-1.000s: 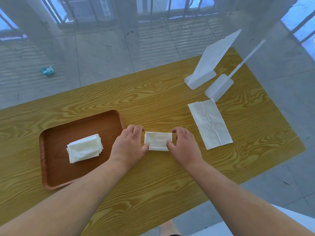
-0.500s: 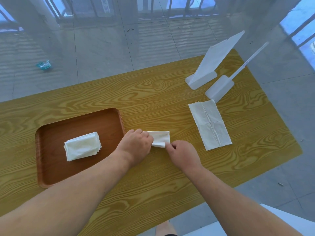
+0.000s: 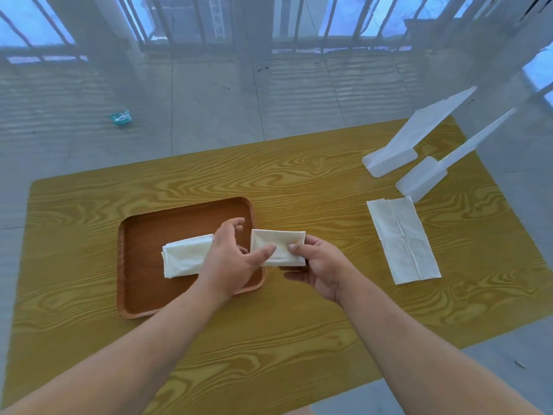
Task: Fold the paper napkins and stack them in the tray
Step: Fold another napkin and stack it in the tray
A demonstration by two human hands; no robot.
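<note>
A small folded white napkin [image 3: 276,245] is held above the table, just right of the brown tray [image 3: 140,280]. My right hand [image 3: 318,266] pinches its right end between thumb and fingers. My left hand [image 3: 230,256] is over the tray's right side, its thumb lying on the napkin's left part and fingers spread loosely. A stack of folded napkins [image 3: 185,257] lies in the tray, partly hidden by my left hand. An unfolded napkin [image 3: 402,239] lies flat on the table to the right.
The yellow wood-grain table [image 3: 299,339] carries two white plastic stands [image 3: 392,158] [image 3: 422,181] at the back right. A crumpled blue-green wrapper [image 3: 121,118] lies on the tiled floor beyond the table.
The folded napkin has been lifted off the table and carried left toward the tray. My right hand now pinches it; my left hand has loosened and moved over the tray's edge.
</note>
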